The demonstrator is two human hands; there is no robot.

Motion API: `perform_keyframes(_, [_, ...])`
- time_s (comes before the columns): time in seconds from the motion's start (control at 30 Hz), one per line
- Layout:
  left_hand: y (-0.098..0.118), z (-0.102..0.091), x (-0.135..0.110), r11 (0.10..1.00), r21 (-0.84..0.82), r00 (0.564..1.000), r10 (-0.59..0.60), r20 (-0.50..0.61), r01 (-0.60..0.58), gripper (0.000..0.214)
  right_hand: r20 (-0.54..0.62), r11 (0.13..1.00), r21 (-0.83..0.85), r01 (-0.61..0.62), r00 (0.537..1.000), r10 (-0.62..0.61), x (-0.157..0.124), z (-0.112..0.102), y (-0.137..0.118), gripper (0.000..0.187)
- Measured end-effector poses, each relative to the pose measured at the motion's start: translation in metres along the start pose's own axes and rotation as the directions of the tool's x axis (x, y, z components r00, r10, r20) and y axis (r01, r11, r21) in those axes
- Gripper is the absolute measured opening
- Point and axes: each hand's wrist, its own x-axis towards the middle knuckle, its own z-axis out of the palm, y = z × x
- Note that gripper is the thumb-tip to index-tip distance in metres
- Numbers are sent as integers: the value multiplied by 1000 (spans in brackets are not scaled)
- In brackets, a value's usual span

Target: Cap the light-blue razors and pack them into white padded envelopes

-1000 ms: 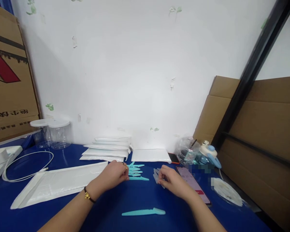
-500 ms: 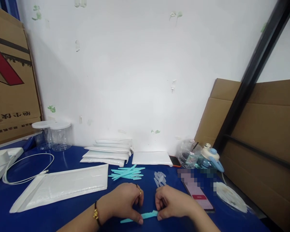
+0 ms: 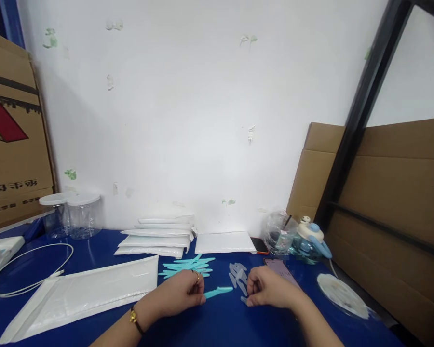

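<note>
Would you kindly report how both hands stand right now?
Left hand holding teal stick. Right hand touching small translucent piece. Phone partly hidden behind right hand.

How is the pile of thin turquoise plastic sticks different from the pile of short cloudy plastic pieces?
The thin turquoise plastic sticks are bright; the short cloudy plastic pieces are pale and frosty. The sticks are longer than the pieces. The sticks lie nearer the left hand, the pieces nearer the right hand. Both lie in jumbled piles on the blue table.

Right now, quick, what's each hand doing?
Left hand: closed, pinching one end of a teal stick.
Right hand: closed, seemingly pinching a small see-through piece by its end.
</note>
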Motion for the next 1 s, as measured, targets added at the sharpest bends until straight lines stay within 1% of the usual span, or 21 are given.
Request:
perform_keyframes(0.07, [-3,6,3,990,-140,999,4,47,2,19,-147,997,-31,66,987,-70,3,-3,-1,8])
perform_keyframes(0.1, [-4,9,4,980,-200,998,4,62,9,19,-207,993,-56,104,972,-114,4,-3,-2,11])
perform_keyframes(0.13, [-5,12,5,969,-249,998,1,68,16,19,-242,987,-81,138,958,-154,5,-3,-3,16])
perform_keyframes(0.17, [-6,14,6,958,-285,998,0,67,19,20,-249,981,-102,163,951,-184,7,-1,-4,20])
perform_keyframes(0.23, [-8,17,9,939,-343,998,7,58,13,22,-229,976,-128,174,953,-200,10,5,-2,23])
perform_keyframes(0.33, [-10,18,12,914,-405,998,35,54,-10,25,-221,979,-155,134,961,-167,16,14,3,16])
perform_keyframes(0.47, [-10,17,16,918,-397,999,33,25,-20,27,-262,983,-146,114,953,-150,21,18,8,7])
perform_keyframes(0.53, [-11,18,17,922,-387,999,31,13,-24,28,-296,989,-76,124,945,-141,21,16,7,7])
perform_keyframes(0.6, [-13,18,18,924,-380,999,35,8,-29,29,-296,983,101,150,948,-114,20,13,3,14])
perform_keyframes(0.63, [-14,19,19,925,-379,999,37,5,-32,29,-280,963,213,164,955,-101,20,12,0,19])
perform_keyframes(0.7, [-15,19,19,923,-382,999,42,-2,-40,28,-235,896,410,174,969,-80,19,12,-4,28])
perform_keyframes(0.77, [-16,18,19,920,-389,999,41,-7,-40,27,-199,827,536,166,978,-68,19,12,-6,35])
perform_keyframes(0.87, [-15,17,19,915,-404,1000,25,-5,-25,27,-182,755,635,162,982,-57,19,13,-7,39])
perform_keyframes(1.0, [-15,17,20,906,-423,1000,8,-10,-11,29,-238,734,651,192,970,-42,19,13,-5,37])
